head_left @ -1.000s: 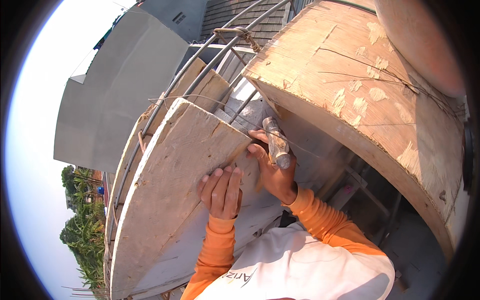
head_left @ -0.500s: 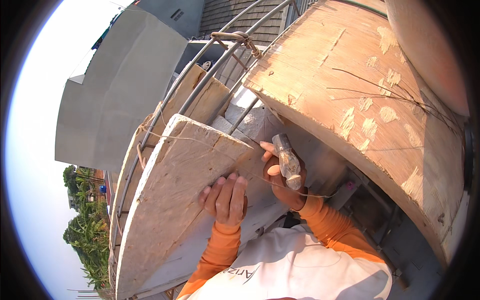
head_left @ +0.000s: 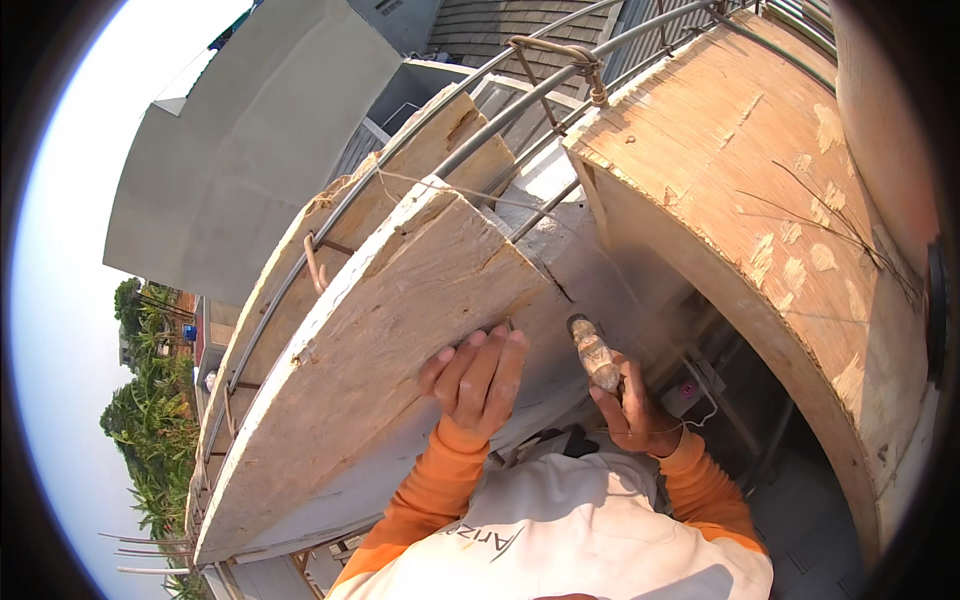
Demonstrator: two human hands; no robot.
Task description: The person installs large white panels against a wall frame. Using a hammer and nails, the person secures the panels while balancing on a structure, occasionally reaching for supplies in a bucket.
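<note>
Orange sleeves (head_left: 425,487) and a white shirt (head_left: 570,520) fill the foreground in bright sun as I work with both hands against a pale wooden board (head_left: 380,330). My left hand (head_left: 477,378) rests at the board's face, its fingers bent and bunched side by side; a thin dark tip (head_left: 511,323) shows at the forefinger, too small to identify, and since my thumb is hidden I cannot tell whether I am pinching it. My right hand (head_left: 638,408) is closed around a worn hammer (head_left: 593,352), its mottled head slanting up and to the left, just beside my left hand but apart from it. Above the hammer, a thin strand (head_left: 430,183) crosses the board's upper corner. To the right curves a plywood form (head_left: 690,140), its surface scarred with torn, lighter patches. Grey steel bars (head_left: 500,125) arc behind the board. Farther off stand a plain grey wall (head_left: 240,160) and a shingled roof (head_left: 475,28), with green trees (head_left: 145,430) at lower left beneath a pale sky (head_left: 75,190).
</note>
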